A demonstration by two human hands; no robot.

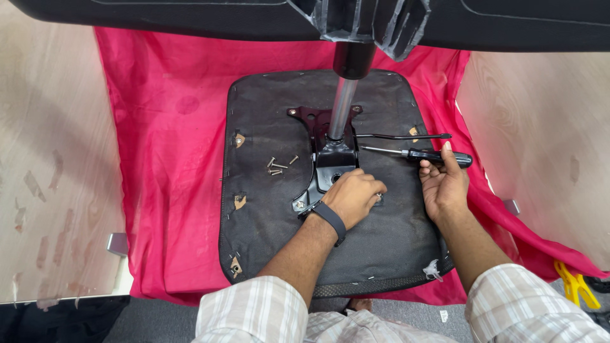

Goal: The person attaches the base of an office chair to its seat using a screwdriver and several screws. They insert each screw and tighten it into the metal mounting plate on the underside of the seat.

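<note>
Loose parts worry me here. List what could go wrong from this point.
The loose screws lie free on the chair seat underside; a bump could scatter them onto the red cloth. The right hand only touches the screwdriver, so it might roll. The left hand rests at the metal bracket, whose edges could pinch.

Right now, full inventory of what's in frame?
chair seat underside: 1, black fabric, centre, lying on the cloth
mounting plate: 1, black metal, on the seat's middle
gas lift column: 1, silver with black top, rising from the plate
chair base: 1, black, top edge
loose screws: about 4, silver, on the seat left of the plate
screwdriver: 1, black handle, on the seat to the right
lever rod: 1, black, above the screwdriver
red cloth: 1, under the seat
yellow clamp: 1, lower right
left hand: wristband, on the plate
right hand: touching the screwdriver handle
</note>
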